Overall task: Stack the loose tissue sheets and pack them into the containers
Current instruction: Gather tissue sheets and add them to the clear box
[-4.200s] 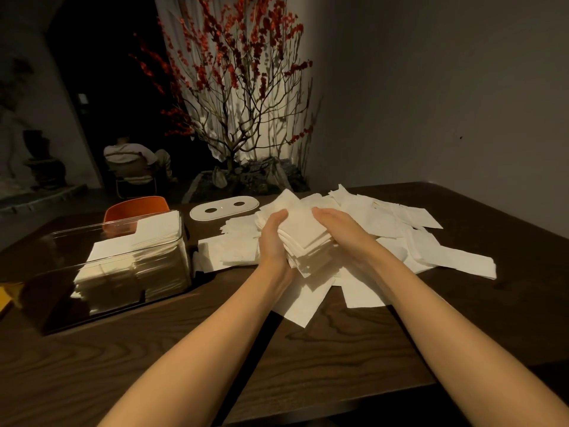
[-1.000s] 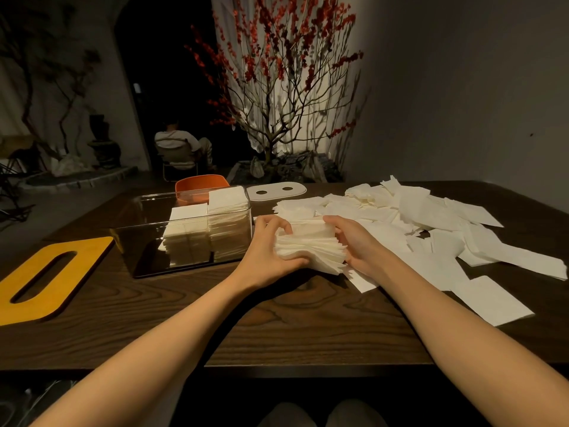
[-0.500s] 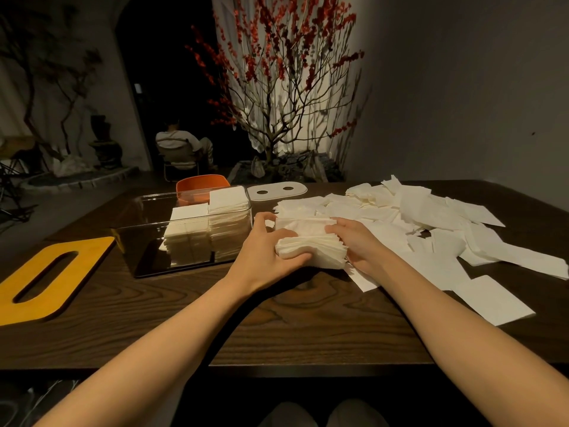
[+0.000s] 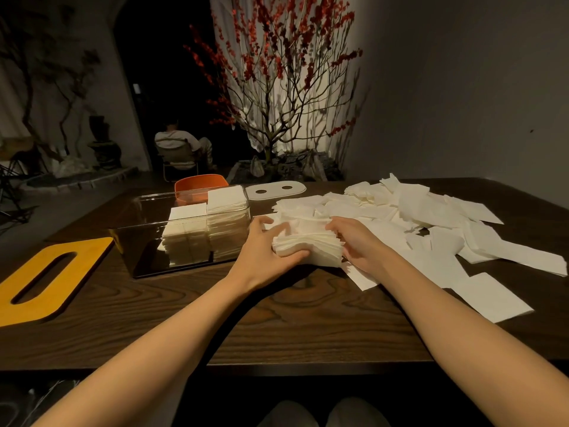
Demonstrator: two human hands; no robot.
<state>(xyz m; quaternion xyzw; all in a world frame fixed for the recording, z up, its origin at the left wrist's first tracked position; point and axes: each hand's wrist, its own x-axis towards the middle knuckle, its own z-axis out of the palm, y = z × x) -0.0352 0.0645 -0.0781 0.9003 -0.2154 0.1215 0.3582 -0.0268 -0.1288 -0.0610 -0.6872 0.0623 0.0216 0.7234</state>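
Head view: the person's two forearms are reaching forward over a dark wood-grain table (image 4: 308,328).
Item in hand: a thick white stack of square tissue sheets (image 4: 311,245) is sitting low over the table at centre, edges fanned and uneven on the near right side.
Left hand (image 4: 264,251): it is gripping the stack's left end, thumb curling along the near lower edge, fingers bent over the top.
Right hand (image 4: 357,241): it is pressing against the stack's right end, fingers curved onto the sheets; whether they are wrapping underneath cannot be told.
Destination: a clear rectangular plastic container (image 4: 187,232) is standing just left of the left hand, already holding two white piles against its right end, with its left part showing no tissue.
Key relation: the container is lying to the left of the stack, long axis running left to right, so the left hand is the nearer one and would be leading any transfer.
Remaining stock: loose white tissue sheets (image 4: 431,229) are spreading across the table to the right and behind.
Other pieces: a yellow slotted flat lid (image 4: 46,282) is lying far left; a white oval lid with two holes (image 4: 275,190) and an orange plastic tub (image 4: 200,186) are sitting behind the container.
Stage, judged: squaring the stack ahead of packing.
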